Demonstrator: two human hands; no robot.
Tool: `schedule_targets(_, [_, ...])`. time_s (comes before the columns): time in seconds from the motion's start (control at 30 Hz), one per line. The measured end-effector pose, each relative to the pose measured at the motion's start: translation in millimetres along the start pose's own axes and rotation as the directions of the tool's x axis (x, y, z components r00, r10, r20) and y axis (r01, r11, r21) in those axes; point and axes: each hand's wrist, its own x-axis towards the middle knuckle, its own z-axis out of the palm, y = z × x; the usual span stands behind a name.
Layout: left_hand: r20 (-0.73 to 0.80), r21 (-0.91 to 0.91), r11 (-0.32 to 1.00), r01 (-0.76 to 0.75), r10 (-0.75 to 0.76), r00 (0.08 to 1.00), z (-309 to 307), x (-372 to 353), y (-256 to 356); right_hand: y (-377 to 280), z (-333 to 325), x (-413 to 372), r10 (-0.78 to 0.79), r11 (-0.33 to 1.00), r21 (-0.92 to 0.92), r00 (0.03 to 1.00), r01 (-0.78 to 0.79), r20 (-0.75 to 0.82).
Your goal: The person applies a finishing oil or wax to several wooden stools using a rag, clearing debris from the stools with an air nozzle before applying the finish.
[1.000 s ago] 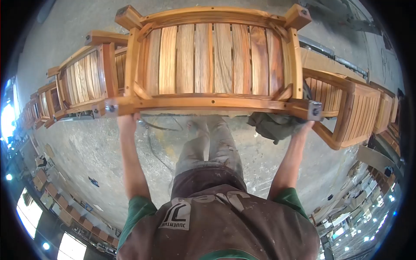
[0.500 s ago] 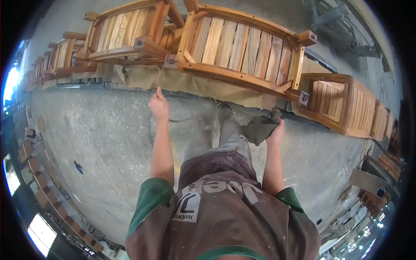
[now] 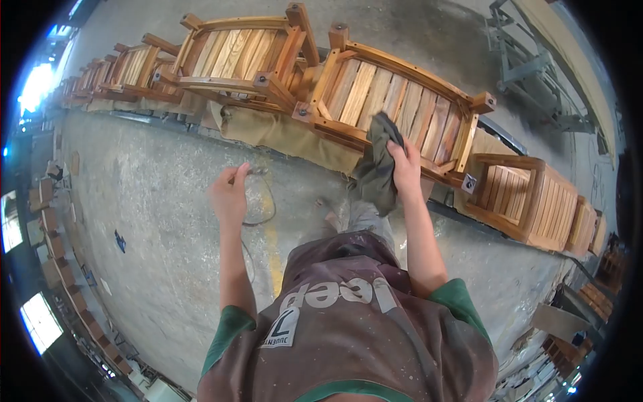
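My right hand (image 3: 406, 167) grips a crumpled dark olive cloth (image 3: 376, 171). It hangs in front of the near edge of an upturned wooden slatted chair (image 3: 395, 87); its upper end overlaps the slats in this view. My left hand (image 3: 230, 197), off to the left over the floor, has thumb and fingers pinched on a thin hose (image 3: 273, 208) close to its small grey end fitting (image 3: 257, 171). From there the hose curves in a loop and runs down beside my forearm.
The chair lies on a long bench draped with tan cloth (image 3: 288, 137). More upturned slatted chairs (image 3: 234, 53) line it to the left, and another slatted piece (image 3: 526, 201) stands right. A grey metal frame (image 3: 536, 74) is behind. A yellow line (image 3: 273, 248) marks the concrete floor.
My right hand has raised the cloth up toward the chair. My left hand has moved lower and a little left, and the hose fitting now shows at its fingertips. The view has shifted left.
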Motion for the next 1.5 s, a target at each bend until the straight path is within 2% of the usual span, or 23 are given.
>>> schedule_targets(0.03, [0.127, -0.059, 0.997, 0.043, -0.035, 0.991, -12.1, 6.7, 21.7, -5.9, 3.9, 18.3, 0.011, 1.000, 0.008, 1.000, -0.011, 0.014])
schedule_targets(0.1, [0.226, -0.040, 0.998, 0.048, -0.038, 0.973, -45.1, 23.8, 66.2, -17.8, 18.2, 56.6, -0.073, 0.949, -0.302, 0.994, 0.096, 0.086])
schedule_targets(0.17, [0.324, -0.021, 0.998, 0.059, -0.049, 0.945, -67.9, 38.1, 99.2, -33.0, 45.9, 83.3, -0.075, 0.898, -0.417, 0.983, 0.139, 0.165])
schedule_targets(0.2, [0.347, 0.021, 0.999, -0.025, 0.017, 0.938, -76.8, 45.8, 111.4, -37.2, 62.6, 89.6, -0.076, 0.826, -0.532, 0.972, 0.187, 0.224])
schedule_targets(0.27, [0.359, 0.061, 0.991, -0.120, 0.090, 0.929, -81.4, 68.0, 130.3, -16.9, 98.8, 106.3, -0.351, 0.513, -0.691, 0.859, 0.509, 0.372])
schedule_targets(0.33, [0.456, 0.258, 0.943, -0.211, 0.073, 0.887, -80.4, 78.8, 138.5, 1.4, 130.8, 112.6, -0.391, 0.278, -0.689, 0.735, 0.669, 0.555])
schedule_targets(0.47, [0.512, 0.277, 0.906, -0.321, 0.144, 0.847, -62.8, 91.6, 140.7, 13.6, 134.6, 116.8, -0.341, 0.223, -0.553, 0.596, 0.803, 0.727])
schedule_targets(0.53, [0.543, 0.220, 0.938, -0.266, 0.109, 0.833, -55.8, 97.9, 147.7, 14.0, 123.4, 114.1, -0.237, -0.299, -0.270, 0.203, 0.915, 0.950])
schedule_targets(0.67, [0.592, 0.262, 0.902, -0.345, 0.132, 0.795, -43.0, 131.2, 133.8, 2.2, 150.9, 129.1, 0.025, -0.144, -0.297, 0.303, 0.944, 0.953])
schedule_targets(0.73, [0.617, 0.237, 0.881, -0.408, 0.188, 0.764, -36.9, 151.5, 125.6, -4.1, 168.5, 141.3, 0.091, 0.186, -0.529, 0.522, 0.828, 0.848])
schedule_targets(0.77, [0.629, 0.226, 0.878, -0.421, 0.199, 0.752, -36.2, 159.7, 124.3, -11.1, 173.8, 155.3, 0.093, 0.184, -0.546, 0.539, 0.817, 0.837])
schedule_targets(0.83, [0.681, 0.229, 0.887, -0.401, 0.148, 0.718, -35.0, 174.9, 127.3, -20.9, 177.7, 186.1, 0.290, 0.439, -0.864, 0.871, 0.247, 0.396])
schedule_targets(0.87, [0.697, 0.215, 0.879, -0.425, 0.167, 0.698, -35.0, 185.1, 129.8, -1.9, 163.6, 194.0, 0.015, 0.563, -0.810, 0.977, 0.166, 0.212])
schedule_targets(0.97, [0.725, 0.236, 0.866, -0.440, 0.144, 0.673, -29.7, 207.7, 127.9, 18.5, 114.1, 178.4, -0.272, 0.481, -0.870, 0.962, 0.113, -0.025])
schedule_targets(1.0, [0.716, 0.157, 0.823, -0.546, 0.286, 0.637, -22.9, 218.4, 124.0, 36.9, 101.2, 163.6, -0.297, 0.402, -0.893, 0.951, 0.200, 0.079])
schedule_targets(1.07, [0.692, 0.073, 0.763, -0.642, 0.425, 0.584, -10.0, 236.1, 123.7, 66.5, 87.7, 127.4, -0.314, -0.005, -0.962, 0.913, 0.272, 0.260])
schedule_targets(1.17, [0.706, 0.146, 0.630, -0.763, 0.474, 0.526, 13.4, 269.2, 151.3, 54.0, 84.6, 137.9, -0.198, -0.020, -0.966, 0.946, 0.259, 0.257])
schedule_targets(1.2, [0.737, 0.181, 0.619, -0.765, 0.430, 0.522, 20.8, 277.7, 164.8, 58.6, 72.1, 158.5, -0.108, 0.105, -0.962, 0.965, 0.251, 0.239])
schedule_targets(1.27, [0.612, 0.074, 0.476, -0.876, 0.673, 0.417, 47.1, 304.3, 178.0, 49.7, 65.3, 190.1, 0.075, 0.180, -0.975, 0.986, 0.134, 0.150])
schedule_targets(1.3, [0.609, 0.060, 0.463, -0.884, 0.685, 0.400, 52.8, 310.2, 191.0, 40.2, 64.3, 203.0, 0.065, 0.176, -0.977, 0.989, 0.118, 0.131])
schedule_targets(1.37, [0.670, 0.109, 0.468, -0.877, 0.617, 0.413, 58.4, 319.0, 222.1, 4.4, 64.0, 226.8, -0.385, 0.487, -0.862, 0.920, 0.140, -0.068])
schedule_targets(1.4, [0.659, 0.104, 0.468, -0.878, 0.629, 0.414, 62.5, 322.3, 230.3, -37.1, 84.8, 225.7, -0.450, 0.534, -0.841, 0.871, 0.086, -0.196])
schedule_targets(1.5, [0.722, 0.118, 0.446, -0.887, 0.576, 0.385, 72.5, 331.9, 240.6, -79.6, 135.8, 251.6, -0.615, 0.551, -0.804, 0.760, 0.224, -0.210])
